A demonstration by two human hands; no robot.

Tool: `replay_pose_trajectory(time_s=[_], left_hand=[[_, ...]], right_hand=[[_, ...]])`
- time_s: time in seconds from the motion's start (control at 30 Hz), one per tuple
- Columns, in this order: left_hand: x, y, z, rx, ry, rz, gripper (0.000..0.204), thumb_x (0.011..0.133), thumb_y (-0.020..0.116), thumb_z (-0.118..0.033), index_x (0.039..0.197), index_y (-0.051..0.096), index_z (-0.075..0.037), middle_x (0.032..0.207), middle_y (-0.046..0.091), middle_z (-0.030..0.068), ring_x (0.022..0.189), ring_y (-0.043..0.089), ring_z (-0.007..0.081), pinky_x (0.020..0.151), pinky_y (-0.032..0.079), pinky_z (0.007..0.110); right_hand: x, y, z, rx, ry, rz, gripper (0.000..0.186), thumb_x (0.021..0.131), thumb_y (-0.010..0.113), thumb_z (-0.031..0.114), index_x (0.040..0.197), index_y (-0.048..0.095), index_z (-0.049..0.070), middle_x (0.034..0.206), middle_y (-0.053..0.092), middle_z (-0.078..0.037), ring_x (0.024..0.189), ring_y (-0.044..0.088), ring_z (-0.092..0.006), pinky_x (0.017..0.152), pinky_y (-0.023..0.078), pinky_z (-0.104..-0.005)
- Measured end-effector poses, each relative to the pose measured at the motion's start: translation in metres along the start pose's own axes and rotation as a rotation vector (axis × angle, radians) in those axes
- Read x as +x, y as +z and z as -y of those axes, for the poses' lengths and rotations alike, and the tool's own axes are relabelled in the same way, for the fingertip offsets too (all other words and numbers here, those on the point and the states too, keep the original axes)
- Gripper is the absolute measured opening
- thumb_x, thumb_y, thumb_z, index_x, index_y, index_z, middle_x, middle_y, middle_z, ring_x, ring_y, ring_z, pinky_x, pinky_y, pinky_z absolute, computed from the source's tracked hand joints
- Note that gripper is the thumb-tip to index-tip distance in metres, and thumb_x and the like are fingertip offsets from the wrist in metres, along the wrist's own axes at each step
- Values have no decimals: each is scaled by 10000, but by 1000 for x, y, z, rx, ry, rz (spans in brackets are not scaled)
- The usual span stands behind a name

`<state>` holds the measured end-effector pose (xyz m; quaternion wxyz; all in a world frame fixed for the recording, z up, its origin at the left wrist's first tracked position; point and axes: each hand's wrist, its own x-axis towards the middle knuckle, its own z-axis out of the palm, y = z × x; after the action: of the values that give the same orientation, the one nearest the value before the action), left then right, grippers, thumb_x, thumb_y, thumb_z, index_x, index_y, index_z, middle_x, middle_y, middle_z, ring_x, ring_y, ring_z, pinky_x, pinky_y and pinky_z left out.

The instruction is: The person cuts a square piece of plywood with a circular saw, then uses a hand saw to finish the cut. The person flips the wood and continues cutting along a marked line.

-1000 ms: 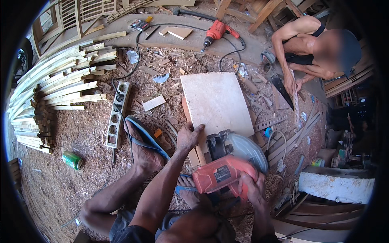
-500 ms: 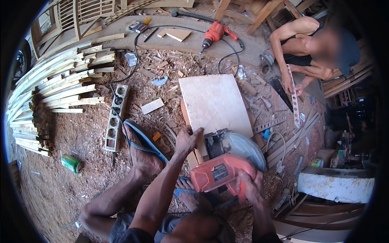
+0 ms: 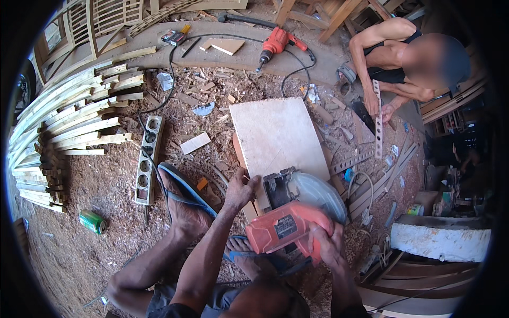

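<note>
Pushed slightly farther onto the pale board (image 3: 281, 135) than half a second ago, the red circular saw (image 3: 283, 228) sits over its near end, the right hand's (image 3: 327, 245) grip closed around the handle. At the board's near left edge is the left hand (image 3: 239, 196), fingers partly hidden; I cannot tell how its grip stands. The blade is concealed below the blurred guard (image 3: 318, 196). Leftward, a green drink can (image 3: 93, 221) lies on its side, contents unseen, near a multi-socket power strip (image 3: 150, 165). At right, a yellow-green tin (image 3: 415, 210) is half hidden behind a white block (image 3: 440, 239); its contents are indistinct. Beyond, a crouching co-worker (image 3: 389, 33) holds a perforated strip (image 3: 378, 130), its angle changed. Farther off, a red drill (image 3: 278, 42) lies near a small box (image 3: 174, 37). The right background is too dark to read.
</note>
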<state>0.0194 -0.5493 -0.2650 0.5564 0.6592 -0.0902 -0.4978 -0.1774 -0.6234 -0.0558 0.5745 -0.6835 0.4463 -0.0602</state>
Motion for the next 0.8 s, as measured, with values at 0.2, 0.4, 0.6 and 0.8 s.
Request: replay_pose_trajectory(time_s=[0.2, 0.4, 0.6, 0.8], left_hand=[[1, -3, -1, -98, -41, 17, 362, 941, 640, -322, 1038, 542, 13, 818, 672, 152, 644, 678, 202, 552, 544, 338], [0, -1, 3, -107, -14, -9, 340, 961, 622, -322, 1047, 541, -4, 787, 657, 129, 634, 657, 181, 556, 532, 316], [2, -1, 2, -88, 7, 19, 247, 1001, 571, -271, 1016, 520, -31, 726, 629, 88, 563, 611, 145, 497, 489, 288], [4, -4, 3, -119, -4, 43, 268, 970, 616, -263, 1022, 541, -11, 761, 647, 104, 602, 626, 152, 516, 504, 305]], right_hand=[[5, 2, 5, -8, 9, 25, 189, 937, 609, 153, 996, 665, -17, 616, 574, -10, 511, 526, -79, 480, 422, -262], [10, 5, 9, -26, -8, 14, 195, 939, 611, 162, 1000, 664, -16, 628, 578, -10, 526, 531, -80, 495, 428, -264], [15, 7, 11, -55, -7, 16, 193, 947, 609, 171, 980, 657, -13, 608, 568, -9, 515, 523, -81, 491, 425, -265], [19, 9, 17, -72, -23, 8, 191, 951, 604, 170, 944, 654, -14, 594, 561, -13, 508, 516, -84, 487, 419, -271]])
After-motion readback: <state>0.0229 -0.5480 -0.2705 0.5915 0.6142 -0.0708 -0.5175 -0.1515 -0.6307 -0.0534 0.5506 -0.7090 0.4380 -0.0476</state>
